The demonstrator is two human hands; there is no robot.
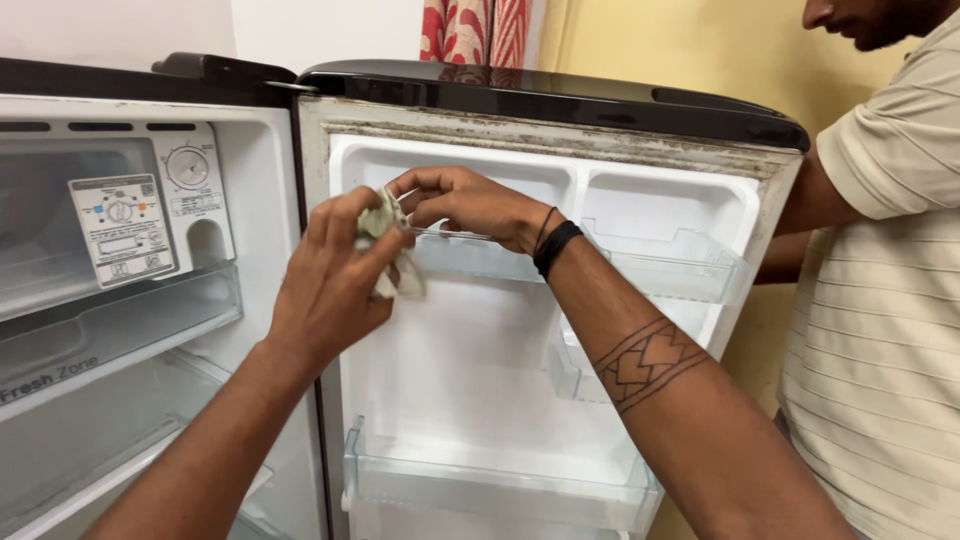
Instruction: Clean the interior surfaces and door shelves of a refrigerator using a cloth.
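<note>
The open fridge door (pixel 480 380) faces the person, its grimy seal along the top. Its upper clear shelf (pixel 640 265) runs across, and the right hand (pixel 462 203) pinches that shelf's front rim. Just left of it, the left hand (pixel 330 285) is closed around a crumpled cloth (pixel 392 250) (pale, greenish), touching the shelf's left end.

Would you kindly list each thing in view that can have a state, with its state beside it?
Fridge door: swung open, inner side facing the camera.
Door seal: grimy along the top edge.
Upper door shelf: in place, empty.
Bottom door shelf: in place, empty.
Cloth: crumpled, gripped.
Left hand: closed on the cloth.
Right hand: fingers pinching the upper door shelf's rim.
Fridge compartment: open, empty.
</note>
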